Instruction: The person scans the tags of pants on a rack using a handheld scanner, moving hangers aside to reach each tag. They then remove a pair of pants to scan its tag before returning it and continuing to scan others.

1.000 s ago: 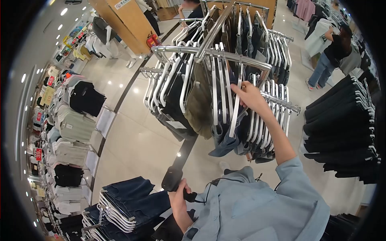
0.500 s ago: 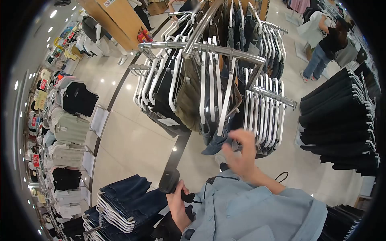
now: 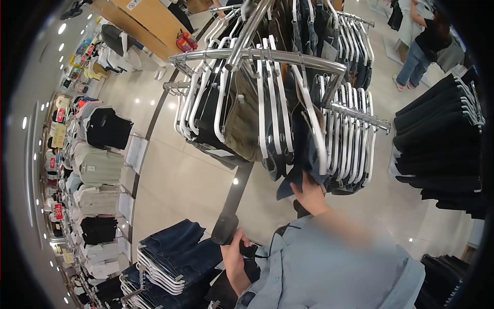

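In my left hand (image 3: 235,261), low in the view, is a black handheld scanner (image 3: 225,229), its fingers closed around the grip. My right hand (image 3: 311,198) is at the front of the clothes rack, its fingers closing on the lower part of dark blue jeans (image 3: 290,184). Folds of the denim partly hide the fingertips. Those jeans hang from a tilted white hanger (image 3: 312,121) at the near end of the rail. Beside them, olive trousers (image 3: 242,116) hang among other dark garments.
The chrome rack (image 3: 293,60) stands ahead with several white hangers. Folded jeans (image 3: 177,242) hang at lower left, black trousers (image 3: 437,139) at right. Shirts line the left wall (image 3: 98,162). Another person (image 3: 424,49) stands at upper right. A fire extinguisher (image 3: 186,41) stands by the wooden pillar (image 3: 146,26).
My right hand has come down from in front of the rack onto the jeans. The hanger holding them has swung to the right. My left hand still holds the scanner.
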Demonstrator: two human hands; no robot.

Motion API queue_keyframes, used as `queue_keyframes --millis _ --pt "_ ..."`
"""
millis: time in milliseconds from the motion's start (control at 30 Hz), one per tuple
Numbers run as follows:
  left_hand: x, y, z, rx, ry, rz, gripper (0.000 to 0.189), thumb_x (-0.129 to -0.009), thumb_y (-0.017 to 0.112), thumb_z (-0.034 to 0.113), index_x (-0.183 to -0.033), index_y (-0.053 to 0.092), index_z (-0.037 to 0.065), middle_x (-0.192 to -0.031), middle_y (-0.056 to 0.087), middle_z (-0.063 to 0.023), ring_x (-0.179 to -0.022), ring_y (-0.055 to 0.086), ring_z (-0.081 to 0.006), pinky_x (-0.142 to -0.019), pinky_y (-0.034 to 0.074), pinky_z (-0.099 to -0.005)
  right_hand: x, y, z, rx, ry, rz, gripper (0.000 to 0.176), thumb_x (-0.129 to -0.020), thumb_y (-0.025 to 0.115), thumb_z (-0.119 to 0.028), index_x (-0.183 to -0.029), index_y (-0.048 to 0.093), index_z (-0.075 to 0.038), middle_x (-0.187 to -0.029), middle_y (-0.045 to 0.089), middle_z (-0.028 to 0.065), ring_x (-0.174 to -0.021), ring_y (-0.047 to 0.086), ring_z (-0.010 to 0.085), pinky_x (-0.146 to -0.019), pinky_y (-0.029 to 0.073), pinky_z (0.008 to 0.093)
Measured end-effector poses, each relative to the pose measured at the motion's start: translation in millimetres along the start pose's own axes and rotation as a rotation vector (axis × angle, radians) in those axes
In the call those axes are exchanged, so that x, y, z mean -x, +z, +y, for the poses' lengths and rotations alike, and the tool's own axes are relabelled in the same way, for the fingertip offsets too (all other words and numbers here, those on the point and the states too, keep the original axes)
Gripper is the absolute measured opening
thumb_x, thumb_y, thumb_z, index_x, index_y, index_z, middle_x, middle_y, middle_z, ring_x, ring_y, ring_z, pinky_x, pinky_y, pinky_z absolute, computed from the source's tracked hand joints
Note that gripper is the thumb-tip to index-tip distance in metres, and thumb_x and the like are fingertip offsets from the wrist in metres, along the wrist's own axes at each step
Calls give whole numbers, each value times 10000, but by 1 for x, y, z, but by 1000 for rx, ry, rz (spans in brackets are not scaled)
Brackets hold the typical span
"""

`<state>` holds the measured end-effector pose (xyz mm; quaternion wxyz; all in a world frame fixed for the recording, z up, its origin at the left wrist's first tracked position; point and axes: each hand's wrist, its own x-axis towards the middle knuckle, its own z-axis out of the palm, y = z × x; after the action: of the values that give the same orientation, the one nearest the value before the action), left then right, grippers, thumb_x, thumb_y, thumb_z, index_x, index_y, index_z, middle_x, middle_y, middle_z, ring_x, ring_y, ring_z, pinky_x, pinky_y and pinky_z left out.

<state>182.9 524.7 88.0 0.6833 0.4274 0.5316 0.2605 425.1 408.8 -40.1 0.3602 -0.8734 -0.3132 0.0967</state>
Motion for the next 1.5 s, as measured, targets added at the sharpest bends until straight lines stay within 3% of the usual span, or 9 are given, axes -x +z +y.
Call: queue_keyframes --millis 200,400,467,600,867,1067,1133,1300,1500 --pt "1 12 0 -11 -31 -26 73 -956 676 54 -941 624 7 -680 577 -57 -595 551 -166 -615 464 -323 -59 42 10 -187 -91 112 819 -949 653 -209 -1564 210 99 -1494 407 379 -1423 404 493 -1193 348 461" --pt "-2 15 3 -60 5 -34 75 -959 679 52 -941 613 19 -688 560 -48 -599 553 -161 -603 465 -321 -85 91 22 56 -349 318 462 -873 667 -191 -1273 599 30 -1052 642 272 -954 661 417 -831 541 488" --pt "-5 14 3 -32 24 -38 80 -958 684 49 -944 607 27 -705 555 -47 -595 548 -159 -594 462 -322 -83 122 29 -61 -171 44 373 -852 669 -173 -1171 634 16 -960 651 241 -866 662 408 -774 531 494" --pt "-5 27 9 -2 17 0 84 -957 686 47 -936 607 29 -717 558 -50 -591 542 -160 -590 458 -325 -89 112 -1 -746 -42 -218 377 -816 677 -115 -1157 660 45 -1039 697 320 -1010 685 476 -858 545 475" --pt "-20 41 13 -78 44 -68 94 -962 692 59 -937 614 15 -712 566 -55 -598 552 -166 -599 468 -335 -72 107 -33 -615 -94 -420 605 -885 716 -289 -1364 489 1 -953 709 296 -949 708 465 -781 564 470" --pt "-28 55 12 -54 34 -113 95 -958 699 60 -919 622 21 -697 571 -53 -593 558 -169 -606 476 -338 -36 74 1 -506 -55 -444 584 -959 655 -373 -1433 480 -79 -1174 722 217 -1024 723 393 -924 549 471" --pt "-33 56 8 -58 29 -118 97 -956 704 68 -921 626 23 -698 573 -53 -590 558 -170 -604 476 -341 -28 63 29 -443 -104 -706 815 -958 617 -395 -1595 241 -52 -1516 489 274 -1311 556 444 -1126 425 455" --pt "-40 59 8 -70 2 -98 109 -942 726 86 -954 638 22 -699 580 -49 -583 555 -164 -594 470 -332 -18 -58 22 -237 37 -733 507 -972 594 -460 -1110 733 8 -1209 720 221 -1023 714 411 -945 548 480" --pt "-38 61 15 -132 53 -193 125 -931 749 103 -928 643 37 -709 602 -38 -598 574 -141 -570 458 -307 -30 -34 24 -81 37 -431 514 -971 624 -478 -1017 721 24 -902 726 240 -883 712 419 -775 566 500"
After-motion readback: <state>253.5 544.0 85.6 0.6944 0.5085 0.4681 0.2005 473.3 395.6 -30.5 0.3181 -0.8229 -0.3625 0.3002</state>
